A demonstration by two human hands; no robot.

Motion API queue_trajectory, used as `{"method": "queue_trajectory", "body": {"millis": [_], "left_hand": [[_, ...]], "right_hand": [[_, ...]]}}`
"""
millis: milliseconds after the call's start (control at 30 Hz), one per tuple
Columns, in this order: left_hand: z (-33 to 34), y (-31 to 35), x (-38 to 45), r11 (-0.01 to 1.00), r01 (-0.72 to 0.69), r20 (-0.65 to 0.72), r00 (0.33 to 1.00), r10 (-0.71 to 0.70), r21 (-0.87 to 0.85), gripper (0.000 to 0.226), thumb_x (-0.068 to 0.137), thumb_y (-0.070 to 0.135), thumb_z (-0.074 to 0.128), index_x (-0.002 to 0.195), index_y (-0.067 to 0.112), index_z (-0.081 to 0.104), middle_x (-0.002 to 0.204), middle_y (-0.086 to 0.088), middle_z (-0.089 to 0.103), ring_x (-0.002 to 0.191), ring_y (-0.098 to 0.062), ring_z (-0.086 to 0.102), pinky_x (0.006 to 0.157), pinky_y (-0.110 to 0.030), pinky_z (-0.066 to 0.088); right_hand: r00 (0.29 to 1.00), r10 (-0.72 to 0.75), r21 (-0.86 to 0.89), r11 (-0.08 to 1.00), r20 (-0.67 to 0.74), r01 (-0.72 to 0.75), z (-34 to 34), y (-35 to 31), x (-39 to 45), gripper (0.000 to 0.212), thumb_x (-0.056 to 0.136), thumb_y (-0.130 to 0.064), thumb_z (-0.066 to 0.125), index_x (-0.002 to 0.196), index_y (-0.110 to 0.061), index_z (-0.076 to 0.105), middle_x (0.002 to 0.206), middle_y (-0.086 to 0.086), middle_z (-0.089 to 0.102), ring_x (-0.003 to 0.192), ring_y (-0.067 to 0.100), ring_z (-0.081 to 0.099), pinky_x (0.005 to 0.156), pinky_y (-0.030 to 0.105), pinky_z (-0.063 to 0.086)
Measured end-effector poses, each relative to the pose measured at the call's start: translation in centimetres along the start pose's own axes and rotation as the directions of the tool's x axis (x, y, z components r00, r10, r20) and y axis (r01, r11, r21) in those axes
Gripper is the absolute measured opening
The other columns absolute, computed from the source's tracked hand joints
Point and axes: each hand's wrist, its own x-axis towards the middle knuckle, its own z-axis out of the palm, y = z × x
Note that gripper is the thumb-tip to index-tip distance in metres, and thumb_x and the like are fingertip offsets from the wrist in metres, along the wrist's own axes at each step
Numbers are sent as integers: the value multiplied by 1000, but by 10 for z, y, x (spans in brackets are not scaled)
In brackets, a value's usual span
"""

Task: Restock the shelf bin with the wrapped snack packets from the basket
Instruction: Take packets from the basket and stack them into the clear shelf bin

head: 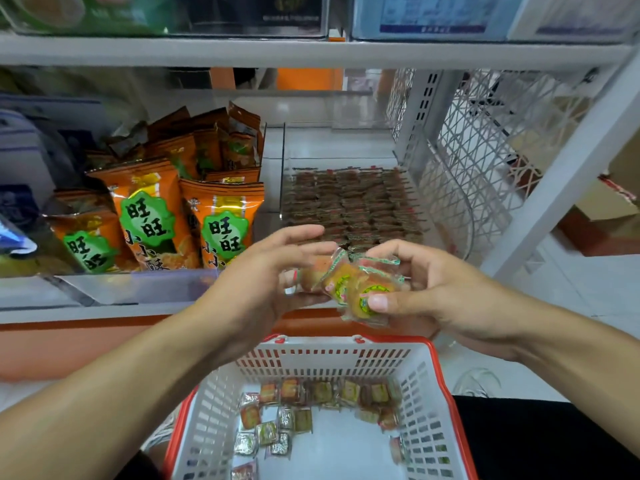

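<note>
A small stack of wrapped snack packets (349,284), orange with green seals, sits between both hands just above the basket and in front of the shelf. My right hand (433,289) pinches the stack with thumb on the front packet. My left hand (266,271) cups the stack's left end, its upper fingers straight. The clear shelf bin (408,157) behind holds neat rows of brown packets (353,206). Below, the white basket with a red rim (433,393) holds several loose packets (311,407) on its floor.
Orange snack bags (173,209) with green labels fill the bin to the left. A white shelf board (311,51) runs overhead. A white lattice side panel (485,150) and slanted post (571,161) close the shelf's right side.
</note>
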Motion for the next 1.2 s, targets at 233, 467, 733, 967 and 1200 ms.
{"method": "queue_trajectory", "body": {"millis": [233, 467, 733, 967, 1200], "left_hand": [[4, 2, 1, 899, 161, -20, 983, -185, -407, 32, 100, 8, 47, 126, -1, 66, 122, -23, 71, 113, -33, 71, 92, -45, 60], [2, 10, -5, 806, 325, 244, 942, -231, -495, 43, 87, 4, 60, 126, -13, 63, 128, -30, 65, 119, -36, 67, 92, -44, 60], [4, -1, -2, 940, 123, -55, 988, -148, -317, 55, 71, -3, 69, 126, 2, 66, 104, -19, 76, 79, -22, 73, 69, -29, 63], [9, -5, -6, 970, -8, -96, 995, -16, -243, 23, 97, 3, 55, 115, 5, 70, 109, -14, 76, 91, -19, 74, 84, -32, 63], [11, -3, -11, 955, -47, -67, 997, 29, -293, 31, 98, 8, 49, 126, 3, 62, 118, -16, 74, 102, -24, 72, 89, -34, 60]], "right_hand": [[998, 22, 275, 961, 62, -38, 8, -4, 0, 50, 78, 2, 71, 126, -2, 55, 123, 18, 69, 105, 25, 69, 85, 30, 59], [995, -55, 269, 963, 81, 31, 1, -7, -1, 46, 77, 6, 71, 119, -4, 57, 114, 16, 70, 99, 24, 71, 76, 28, 59], [988, -14, 204, 979, 154, -17, -13, -15, -3, 45, 79, 7, 70, 120, -2, 53, 106, 16, 72, 93, 24, 72, 78, 30, 59], [995, 54, 450, 889, 80, -84, 9, -4, 3, 57, 79, -7, 74, 132, -1, 53, 125, 22, 67, 105, 32, 70, 93, 43, 58], [996, 71, 607, 789, 60, -93, 18, 2, 6, 33, 83, -2, 71, 116, -4, 72, 121, 20, 70, 104, 26, 72, 85, 41, 59]]}}
